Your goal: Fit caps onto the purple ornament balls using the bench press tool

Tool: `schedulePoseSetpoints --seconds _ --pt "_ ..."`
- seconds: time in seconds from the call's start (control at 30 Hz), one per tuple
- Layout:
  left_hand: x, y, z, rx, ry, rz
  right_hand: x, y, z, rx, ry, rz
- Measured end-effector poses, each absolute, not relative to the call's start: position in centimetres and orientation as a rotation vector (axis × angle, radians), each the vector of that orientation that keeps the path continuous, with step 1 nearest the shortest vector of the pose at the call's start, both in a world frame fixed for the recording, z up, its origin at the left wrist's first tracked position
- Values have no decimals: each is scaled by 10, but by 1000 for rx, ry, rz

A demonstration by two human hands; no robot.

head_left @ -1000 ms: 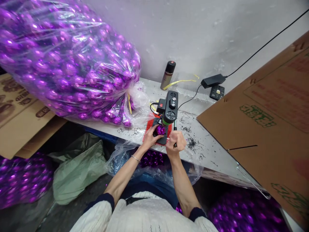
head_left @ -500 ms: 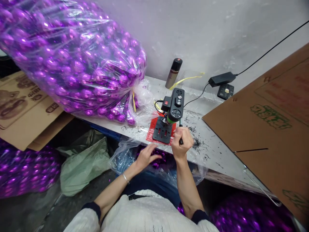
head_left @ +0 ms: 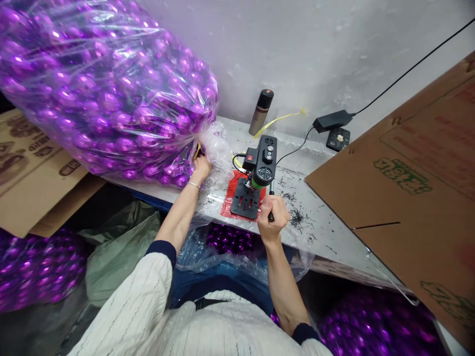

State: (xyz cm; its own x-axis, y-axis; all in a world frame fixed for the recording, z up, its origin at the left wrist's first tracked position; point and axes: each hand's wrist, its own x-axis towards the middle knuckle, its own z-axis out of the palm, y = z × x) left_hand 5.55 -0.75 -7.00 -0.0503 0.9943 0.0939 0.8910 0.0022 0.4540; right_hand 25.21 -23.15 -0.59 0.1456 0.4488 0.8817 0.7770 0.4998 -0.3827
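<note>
Your right hand is clenched around the black lever handle of the small bench press, with the fingers wrapped closed; probably you keep this grip so the lever is always ready. The press stands on the white table, just in front of you, and its black slotted base plate lies on a red sheet, perhaps to protect the surface or to stop sliding. No bauble sits on the plate.

Your left hand reaches into the gathered neck of the big clear bag of purple baubles, beside the yellow tie. Its fingertips are hidden there, so I cannot tell whether they grasp a bauble or are loose. The bag lies on its side with the neck toward the press, which seems to make your reach short.

Below the table edge, near your body, an open plastic liner holds purple baubles, conveniently placed, I think, for dropping pieces into it.
</note>
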Motion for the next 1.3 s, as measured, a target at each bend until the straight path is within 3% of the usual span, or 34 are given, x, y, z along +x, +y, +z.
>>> schedulePoseSetpoints --seconds 0.17,0.37,0.53,0.73,0.97,1.3 --pt "50 -13 -64 1911 1731 858 253 -231 -8 -1117 -1493 -333" --pt "36 -61 -54 1216 1266 1304 254 -232 -7 -1110 -1508 -303" --pt "32 -137 -55 841 897 1239 255 -232 -7 -1124 -1519 -335" --pt "58 -188 -75 521 767 1067 256 -233 -5 -1113 -1543 -340" --pt "99 -185 -92 528 848 1083 259 -232 -3 -1114 -1570 -375" --pt "133 -173 -107 1202 1101 1211 263 -221 31 -1164 -1544 -350"
